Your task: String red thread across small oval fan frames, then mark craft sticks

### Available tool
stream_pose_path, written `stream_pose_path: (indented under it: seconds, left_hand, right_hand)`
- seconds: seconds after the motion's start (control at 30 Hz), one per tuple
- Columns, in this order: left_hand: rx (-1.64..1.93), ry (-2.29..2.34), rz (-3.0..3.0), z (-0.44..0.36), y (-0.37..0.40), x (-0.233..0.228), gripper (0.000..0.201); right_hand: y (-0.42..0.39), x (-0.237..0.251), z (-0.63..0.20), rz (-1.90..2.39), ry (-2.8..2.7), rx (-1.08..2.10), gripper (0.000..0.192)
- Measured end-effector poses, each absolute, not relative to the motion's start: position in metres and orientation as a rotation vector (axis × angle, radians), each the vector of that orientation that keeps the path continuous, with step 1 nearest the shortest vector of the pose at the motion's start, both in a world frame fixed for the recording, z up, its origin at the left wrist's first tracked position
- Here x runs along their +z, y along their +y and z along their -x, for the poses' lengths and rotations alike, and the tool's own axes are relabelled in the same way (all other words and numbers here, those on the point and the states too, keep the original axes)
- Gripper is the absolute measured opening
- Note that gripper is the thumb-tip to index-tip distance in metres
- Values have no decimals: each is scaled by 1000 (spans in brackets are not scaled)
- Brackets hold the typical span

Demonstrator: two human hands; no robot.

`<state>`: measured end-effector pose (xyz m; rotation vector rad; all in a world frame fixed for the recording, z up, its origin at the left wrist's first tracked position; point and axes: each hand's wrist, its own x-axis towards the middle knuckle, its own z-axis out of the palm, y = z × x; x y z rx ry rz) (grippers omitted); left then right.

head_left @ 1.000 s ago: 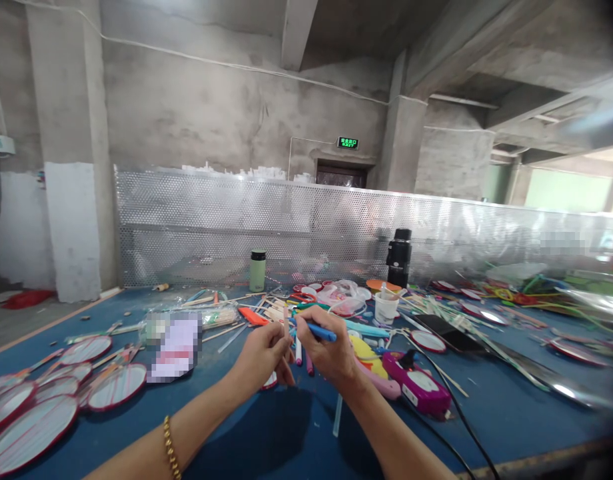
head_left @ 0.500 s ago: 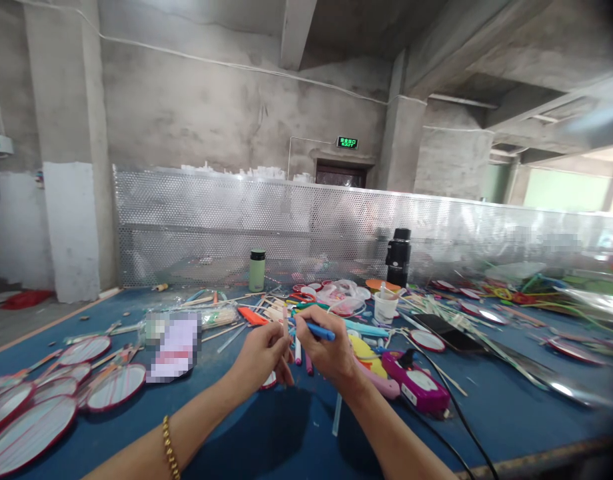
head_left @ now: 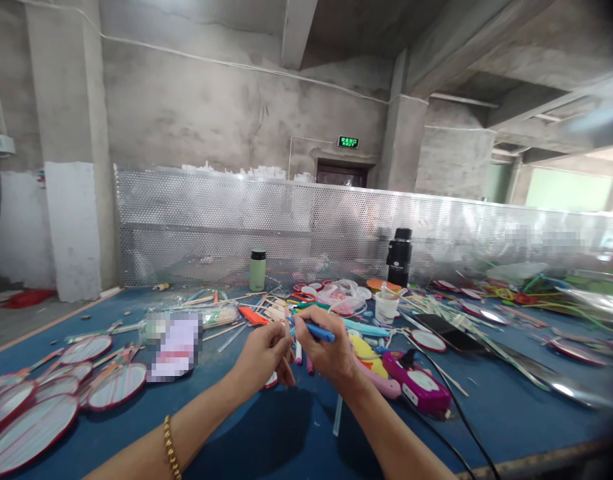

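Pinching a narrow, pale tan strip, seemingly wooden (head_left: 286,321), upright between thumb and fingers of the left hand (head_left: 263,348). Gripping a slim blue plastic pen (head_left: 320,331) in the right hand (head_left: 330,345), fingers closed around the barrel, writing end aimed at the strip (touching or merely near: too small to tell). Held up over the blue tabletop (head_left: 266,437), strip and pen nearly meeting in the middle.

Judging from this, partway through pen work on a single piece: strip picked up, pen in position, neither yet laid down. No marks legible on the strip, hence no telling the finished share.

Lying at far left, several round, whitish discs with thin red rims (head_left: 117,387), some overlapping; possibly finished pieces, though not certain. Heaped just beyond the hands, loose pale wooden sticks (head_left: 275,311), perhaps partly unused; too cluttered for counting or for sorting marked from plain. Resting to the right of the right forearm, untouched, a purple plastic device with a white label (head_left: 416,385).
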<state>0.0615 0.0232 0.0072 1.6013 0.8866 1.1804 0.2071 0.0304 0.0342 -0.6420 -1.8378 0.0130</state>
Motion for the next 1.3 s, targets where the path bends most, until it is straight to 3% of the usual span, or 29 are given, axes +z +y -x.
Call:
stream_pose_path:
  seconds: [1.3]
  left_hand:
    - [1211,853,-1596,-61,25,3,25]
  right_hand:
    - [27,35,-206,626,-1842,24,20]
